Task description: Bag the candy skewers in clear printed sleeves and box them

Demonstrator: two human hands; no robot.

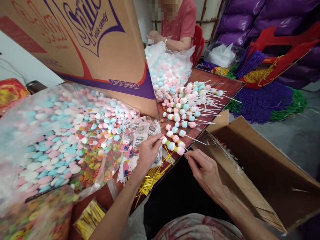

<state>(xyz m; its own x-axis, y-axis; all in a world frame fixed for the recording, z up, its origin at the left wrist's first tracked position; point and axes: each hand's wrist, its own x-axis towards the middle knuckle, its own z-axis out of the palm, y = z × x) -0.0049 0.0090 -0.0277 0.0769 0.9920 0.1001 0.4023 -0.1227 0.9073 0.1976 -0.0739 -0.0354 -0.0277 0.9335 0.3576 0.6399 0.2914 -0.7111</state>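
A candy skewer (171,145) of pink, white and blue marshmallows with gummy rings between them is held over the table edge. My left hand (149,151) pinches its far end, fingertips at the last marshmallow. Thumb and fingers of my right hand (203,165) are closed on the white stick at the other end. Just beyond lie more finished skewers (185,106) in a pile, sticks pointing right. Left of my left hand are printed plastic wrappers (140,133) and white sticks (122,170). Gold twist ties (151,180) lie below that hand.
A large bag of marshmallows and gummy rings (55,150) covers the left side. A tall carton (100,50) stands behind it. Across the table, a person in a pink shirt (178,23) sits by another marshmallow bag (167,70). An open cardboard box (262,166) stands at right.
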